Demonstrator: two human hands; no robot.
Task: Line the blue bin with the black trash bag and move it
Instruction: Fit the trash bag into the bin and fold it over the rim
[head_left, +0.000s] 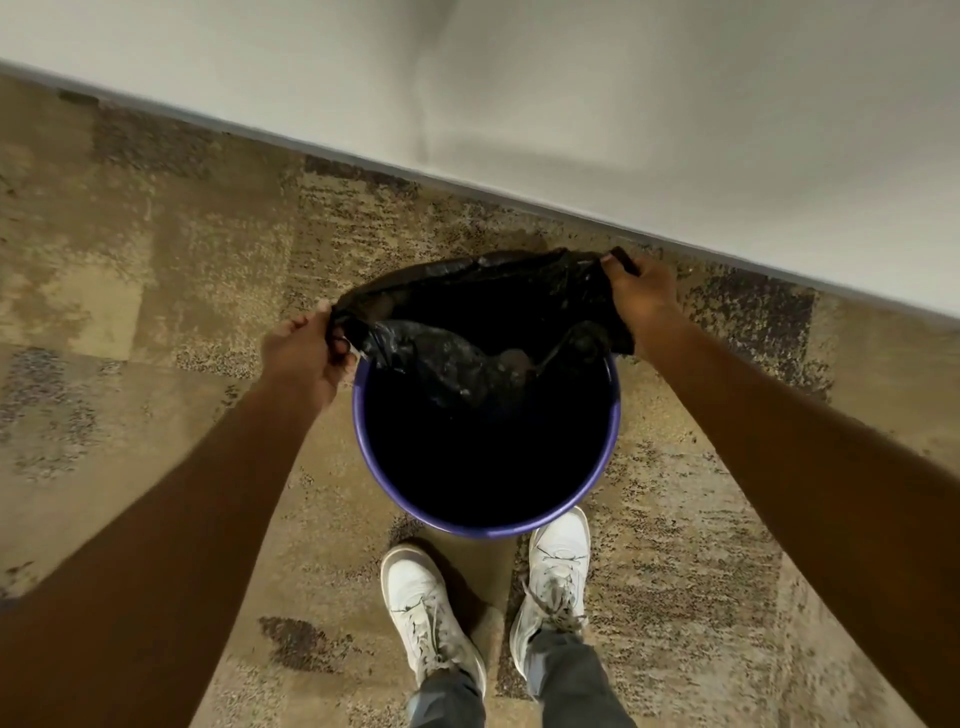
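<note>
A round blue bin (485, 530) stands on the carpet just in front of my feet, seen from straight above, its inside dark. The black trash bag (467, 322) is stretched across the far half of the bin's mouth, its lower part sagging down inside. My left hand (306, 353) pinches the bag's edge at the bin's left rim. My right hand (641, 299) grips the bag's opposite edge beyond the right far rim. The near half of the rim is bare blue plastic.
A white wall (571, 104) with a grey baseboard (363, 161) runs diagonally close behind the bin. Patterned tan and brown carpet (156, 260) lies all around. My white shoes (431, 613) stand right against the bin's near side.
</note>
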